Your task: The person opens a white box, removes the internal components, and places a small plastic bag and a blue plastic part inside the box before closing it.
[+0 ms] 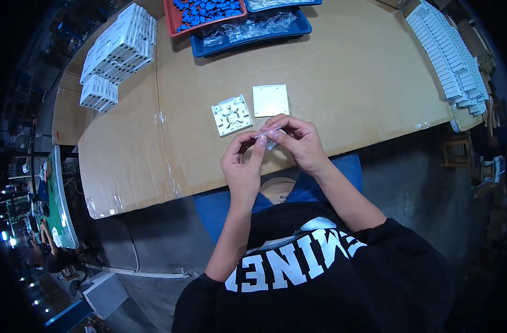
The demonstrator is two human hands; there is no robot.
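Note:
Close together near the table's front edge, my left hand (245,154) and my right hand (301,142) pinch a small clear plastic bag (268,132) between thumbs and fingertips. What the bag contains is too small to make out. Just beyond my left hand lies a white square plastic box base (231,116), its inside with clips and curved guides facing up. A plain white square cover (270,100) rests to the right of it, beyond my right hand.
Along the far edge stand a red tray (174,29) of blue parts and a blue tray (200,51) of clear bags. White boxes (120,44) are stacked at left, with more white boxes (445,53) at right. Another person's arm (49,238) shows far left.

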